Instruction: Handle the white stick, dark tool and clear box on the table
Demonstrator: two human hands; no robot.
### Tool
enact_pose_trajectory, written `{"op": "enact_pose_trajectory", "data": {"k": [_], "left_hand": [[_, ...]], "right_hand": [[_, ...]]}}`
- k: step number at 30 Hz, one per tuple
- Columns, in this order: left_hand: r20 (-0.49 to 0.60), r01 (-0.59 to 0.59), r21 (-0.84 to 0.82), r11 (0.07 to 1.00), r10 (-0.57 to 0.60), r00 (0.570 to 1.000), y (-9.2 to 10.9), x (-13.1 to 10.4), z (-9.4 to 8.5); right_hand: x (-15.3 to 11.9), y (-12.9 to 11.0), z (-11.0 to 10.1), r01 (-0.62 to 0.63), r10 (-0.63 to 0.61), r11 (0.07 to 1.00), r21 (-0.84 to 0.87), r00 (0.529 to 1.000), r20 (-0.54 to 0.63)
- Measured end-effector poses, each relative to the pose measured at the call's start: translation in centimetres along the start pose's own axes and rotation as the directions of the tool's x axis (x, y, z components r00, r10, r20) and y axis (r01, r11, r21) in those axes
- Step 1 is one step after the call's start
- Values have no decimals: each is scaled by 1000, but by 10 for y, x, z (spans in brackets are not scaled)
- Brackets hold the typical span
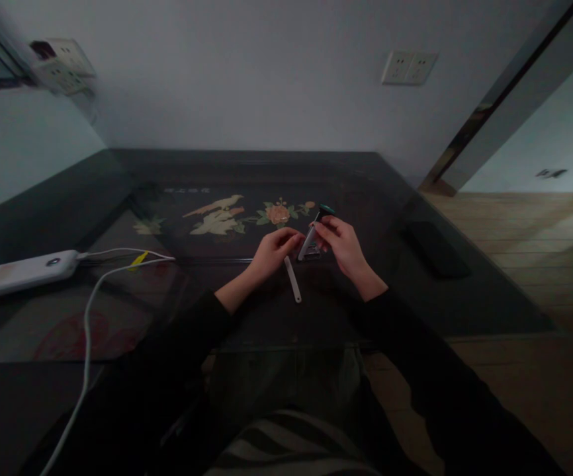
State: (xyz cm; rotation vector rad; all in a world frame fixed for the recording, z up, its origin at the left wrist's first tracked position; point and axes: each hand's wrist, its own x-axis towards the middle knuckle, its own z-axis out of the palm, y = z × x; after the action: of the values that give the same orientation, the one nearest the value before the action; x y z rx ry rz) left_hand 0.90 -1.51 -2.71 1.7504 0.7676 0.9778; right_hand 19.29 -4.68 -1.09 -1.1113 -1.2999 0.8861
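A white oblong device with rounded corners (23, 273) lies on the left of the dark, glossy tabletop (336, 324), a thin white cable (87, 337) beside it curving down past the near edge. A small yellow tag (139, 260) sits on the cable. Toward the middle, a pale bird (217, 206) and a pink flower with green leaves (277, 213) decorate the dark surface. A flat black rectangular object (436, 250) rests on the right. White wall sockets (409, 68) show above pale wooden flooring (515, 228).
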Motion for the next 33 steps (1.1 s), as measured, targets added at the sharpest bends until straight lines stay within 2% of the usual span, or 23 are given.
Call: {"op": "enact_pose_trajectory", "data": {"k": [4, 9, 12, 16, 20, 25, 30, 33], "left_hand": [[38, -198, 350, 916, 198, 979, -9, 2, -1], [70, -279, 466, 840, 280, 958, -13, 3, 7], [83, -258, 499, 827, 251, 964, -15, 4, 11], [72, -164, 578, 799, 150, 986, -16, 4, 14], [58, -90, 635, 767, 68, 996, -15, 2, 16], [91, -93, 650, 754, 45, 995, -16, 3, 17], [92, -85, 662, 744, 32, 995, -18, 4, 17], [91, -89, 663, 743, 38, 995, -18, 4, 16]], "right_hand": [[6, -1, -10, 33, -33, 999, -8, 998, -57], [16, 4, -26, 4, -12, 995, -103, 997, -79], [20, 9, -35, -32, 16, 981, -189, 996, -84], [24, 17, -44, -52, -7, 923, -382, 988, -152], [22, 23, -45, -136, 76, 820, -555, 989, -130], [17, 21, -39, -225, 205, 691, -687, 972, -112], [14, 16, -35, -237, 199, 531, -813, 968, -152], [12, 12, -31, -258, 243, 453, -853, 957, -160]]}}
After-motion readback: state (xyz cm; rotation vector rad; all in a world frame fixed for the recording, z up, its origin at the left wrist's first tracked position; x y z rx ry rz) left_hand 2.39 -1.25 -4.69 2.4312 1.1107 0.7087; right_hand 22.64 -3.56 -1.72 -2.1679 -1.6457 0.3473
